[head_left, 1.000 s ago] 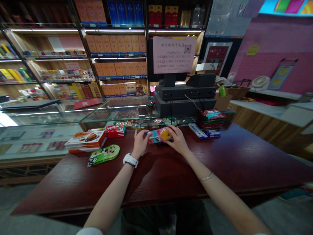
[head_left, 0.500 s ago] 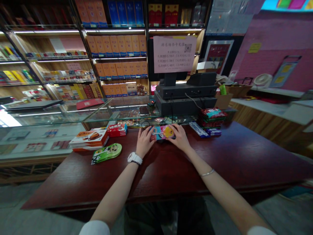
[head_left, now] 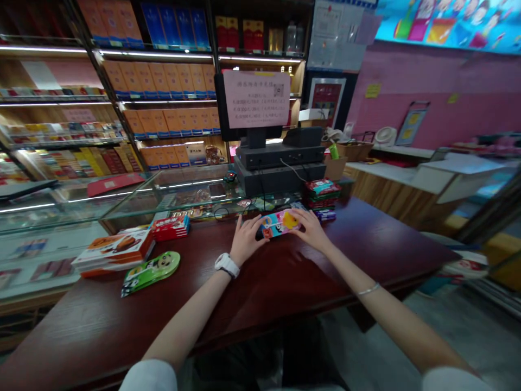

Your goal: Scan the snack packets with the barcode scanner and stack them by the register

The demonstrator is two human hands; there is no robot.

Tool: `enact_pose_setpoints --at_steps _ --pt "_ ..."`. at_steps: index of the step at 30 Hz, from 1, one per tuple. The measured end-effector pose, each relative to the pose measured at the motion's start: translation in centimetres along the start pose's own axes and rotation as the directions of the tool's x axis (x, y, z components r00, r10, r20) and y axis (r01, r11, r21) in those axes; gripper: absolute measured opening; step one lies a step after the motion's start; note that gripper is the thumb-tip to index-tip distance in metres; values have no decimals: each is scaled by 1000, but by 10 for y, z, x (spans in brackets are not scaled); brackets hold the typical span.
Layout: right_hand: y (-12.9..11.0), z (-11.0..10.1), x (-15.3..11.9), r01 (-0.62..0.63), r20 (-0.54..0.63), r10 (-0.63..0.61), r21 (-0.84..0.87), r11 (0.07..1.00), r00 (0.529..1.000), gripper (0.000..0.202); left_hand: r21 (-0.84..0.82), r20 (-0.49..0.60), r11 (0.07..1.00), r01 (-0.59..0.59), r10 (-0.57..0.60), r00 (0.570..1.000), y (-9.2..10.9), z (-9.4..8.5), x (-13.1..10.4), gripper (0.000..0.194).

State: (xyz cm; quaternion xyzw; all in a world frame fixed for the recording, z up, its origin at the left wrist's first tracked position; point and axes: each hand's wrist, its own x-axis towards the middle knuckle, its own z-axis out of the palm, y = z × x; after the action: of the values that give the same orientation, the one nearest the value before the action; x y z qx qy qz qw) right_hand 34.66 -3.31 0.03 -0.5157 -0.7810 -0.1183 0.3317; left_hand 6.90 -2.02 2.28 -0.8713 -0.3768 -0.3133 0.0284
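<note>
A colourful packet (head_left: 277, 224), pink and blue with a yellow figure, is held between my two hands over the dark red table (head_left: 244, 288). My left hand (head_left: 246, 239) grips its left end, thumb below and fingers above. My right hand (head_left: 311, 228) pinches its right end. Left of my hands lie a green panda packet (head_left: 152, 271), an orange and white box (head_left: 116, 250) and a stack of red and white packs (head_left: 171, 226). Red and green packets (head_left: 322, 193) are piled beyond my right hand, with purple packs (head_left: 326, 215) beside them.
A monitor bearing a pink paper sign (head_left: 257, 100) stands on black till equipment (head_left: 280, 174) behind the table. A glass display counter (head_left: 183, 187) runs along the back left. Shelves of orange boxes (head_left: 163, 79) rise behind it.
The view has turned to the right, so the shelves and table goods appear further left. Both hands still hold the packet, which now tilts up at its right end.
</note>
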Motion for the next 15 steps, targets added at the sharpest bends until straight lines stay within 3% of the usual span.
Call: enact_pose_setpoints --at_steps 8,15 --pt "72 -33 -58 -107 13 107 25 994 994 57 -81 88 990 -115 122 989 57 55 41 58" --pt "114 -38 -93 -209 54 207 46 977 977 53 -145 178 984 -106 131 975 93 94 64 56"
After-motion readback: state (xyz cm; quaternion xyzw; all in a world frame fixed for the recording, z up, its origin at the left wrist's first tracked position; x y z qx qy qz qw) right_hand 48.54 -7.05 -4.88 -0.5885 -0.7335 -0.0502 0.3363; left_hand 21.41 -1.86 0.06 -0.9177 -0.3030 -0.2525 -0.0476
